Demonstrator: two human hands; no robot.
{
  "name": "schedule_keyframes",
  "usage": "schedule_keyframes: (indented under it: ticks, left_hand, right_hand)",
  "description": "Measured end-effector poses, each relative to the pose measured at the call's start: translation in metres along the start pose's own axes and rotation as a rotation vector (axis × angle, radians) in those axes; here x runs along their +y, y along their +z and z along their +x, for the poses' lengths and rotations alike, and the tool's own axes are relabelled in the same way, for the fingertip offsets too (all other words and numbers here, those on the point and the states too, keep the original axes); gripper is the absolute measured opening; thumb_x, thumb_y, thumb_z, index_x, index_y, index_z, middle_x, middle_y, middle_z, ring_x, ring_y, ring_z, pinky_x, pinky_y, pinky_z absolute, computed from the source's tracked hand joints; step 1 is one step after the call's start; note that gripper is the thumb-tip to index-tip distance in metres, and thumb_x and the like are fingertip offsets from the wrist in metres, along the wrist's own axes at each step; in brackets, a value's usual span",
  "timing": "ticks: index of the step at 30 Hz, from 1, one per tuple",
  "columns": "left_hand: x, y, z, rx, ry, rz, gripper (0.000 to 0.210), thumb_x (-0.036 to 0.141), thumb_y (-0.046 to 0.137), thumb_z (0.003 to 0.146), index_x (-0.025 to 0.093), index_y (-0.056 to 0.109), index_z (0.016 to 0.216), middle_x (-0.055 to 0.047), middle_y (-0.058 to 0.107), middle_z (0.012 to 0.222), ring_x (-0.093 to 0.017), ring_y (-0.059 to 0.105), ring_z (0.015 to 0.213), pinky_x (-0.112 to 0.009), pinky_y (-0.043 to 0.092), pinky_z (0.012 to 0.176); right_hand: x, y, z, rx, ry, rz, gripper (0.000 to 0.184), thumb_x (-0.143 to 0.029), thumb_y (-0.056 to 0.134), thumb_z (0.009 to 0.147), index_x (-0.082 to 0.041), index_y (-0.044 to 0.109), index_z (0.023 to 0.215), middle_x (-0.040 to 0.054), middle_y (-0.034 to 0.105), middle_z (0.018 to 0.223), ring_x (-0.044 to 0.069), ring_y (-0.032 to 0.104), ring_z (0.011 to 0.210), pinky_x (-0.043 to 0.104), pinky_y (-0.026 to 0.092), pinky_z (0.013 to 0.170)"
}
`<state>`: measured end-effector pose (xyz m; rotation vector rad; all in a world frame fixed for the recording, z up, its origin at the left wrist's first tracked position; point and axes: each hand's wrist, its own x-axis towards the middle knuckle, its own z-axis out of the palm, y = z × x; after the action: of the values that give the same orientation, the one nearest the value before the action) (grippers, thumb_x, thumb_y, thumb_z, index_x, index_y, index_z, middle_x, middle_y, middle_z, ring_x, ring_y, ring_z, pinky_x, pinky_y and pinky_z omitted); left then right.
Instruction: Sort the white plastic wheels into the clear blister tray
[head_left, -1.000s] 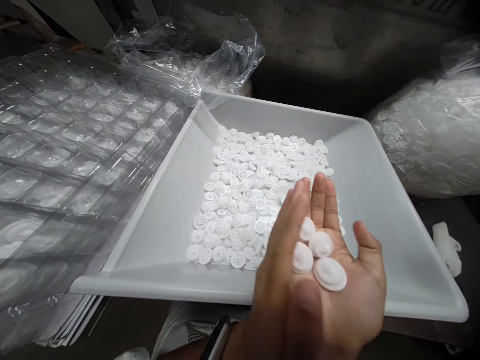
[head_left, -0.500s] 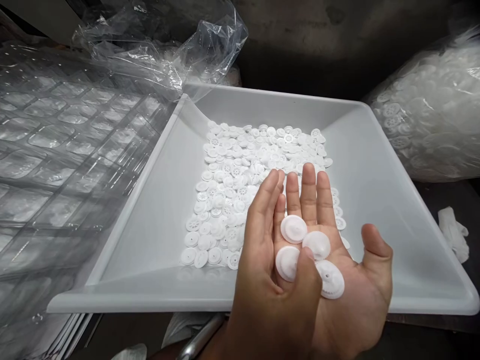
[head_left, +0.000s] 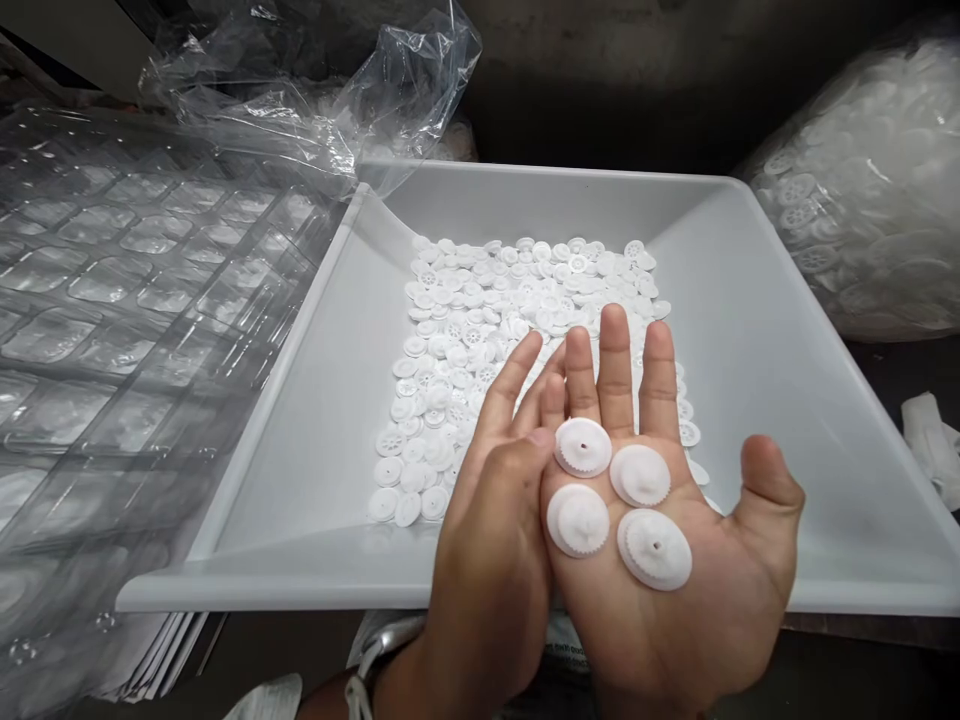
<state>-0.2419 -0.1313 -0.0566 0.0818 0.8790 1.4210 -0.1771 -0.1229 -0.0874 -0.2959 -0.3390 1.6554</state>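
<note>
My right hand (head_left: 645,560) is held palm up with its fingers stretched out. Several small white plastic gears lie flat on it, among them a gear with a centre hole (head_left: 654,549) and a gear showing a raised hub (head_left: 578,521). Against its little-finger side rests my left hand (head_left: 495,530), fingers extended and apart, nothing in it. The left thumb tip is close beside the upper-left gear (head_left: 583,446); whether they touch I cannot tell. Below both hands, a large light-grey tray (head_left: 757,400) has a thick layer of similar white gears (head_left: 450,370) in it.
Clear plastic blister trays (head_left: 112,280) are stacked at the left. Behind them lies a crumpled clear plastic bag (head_left: 375,100). A full transparent bag of white gears (head_left: 877,200) stands at the right. Paper sheets (head_left: 161,655) stick out under the blister trays.
My left thumb has drawn back left, off the gears on my right palm, and the left fingers have spread. The gears lie more apart, and the upper-left one now shows its hole.
</note>
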Motion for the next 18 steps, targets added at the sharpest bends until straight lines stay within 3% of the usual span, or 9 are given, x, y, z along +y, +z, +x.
schedule_keyframes:
  ticks: [4, 10, 18]
  left_hand:
    - [0.0017, -0.0038, 0.0046, 0.004, -0.077, 0.006, 0.045, 0.022, 0.065, 0.084, 0.035, 0.067, 0.127, 0.008, 0.063, 0.143, -0.018, 0.037, 0.149, -0.033, 0.034, 0.122]
    - [0.0031, -0.0041, -0.0007, -0.038, -0.08, -0.017, 0.048, 0.01, 0.062, 0.081, 0.03, 0.068, 0.124, 0.009, 0.064, 0.142, -0.013, 0.039, 0.147, -0.023, 0.042, 0.114]
    - [0.0016, -0.0083, 0.0023, -0.06, -0.067, -0.015, 0.048, 0.012, 0.062, 0.082, 0.03, 0.067, 0.125, 0.008, 0.061, 0.146, -0.018, 0.033, 0.151, -0.029, 0.037, 0.119]
  right_hand:
    - [-0.0001, -0.0006, -0.0003, -0.031, -0.009, 0.028, 0.065, -0.055, 0.023, 0.1, -0.024, 0.032, 0.156, 0.0009, 0.044, 0.156, 0.018, 0.04, 0.144, 0.045, 0.029, 0.124]
    - [0.0006, -0.001, -0.0011, -0.093, 0.003, 0.093, 0.067, -0.056, 0.024, 0.099, -0.025, 0.025, 0.158, 0.0013, 0.041, 0.159, 0.018, 0.039, 0.145, 0.041, 0.029, 0.124]
    - [0.0014, -0.0022, -0.0013, -0.085, -0.003, 0.084, 0.068, -0.057, 0.024, 0.099, -0.025, 0.026, 0.158, 0.002, 0.041, 0.159, 0.018, 0.039, 0.145, 0.04, 0.029, 0.124]
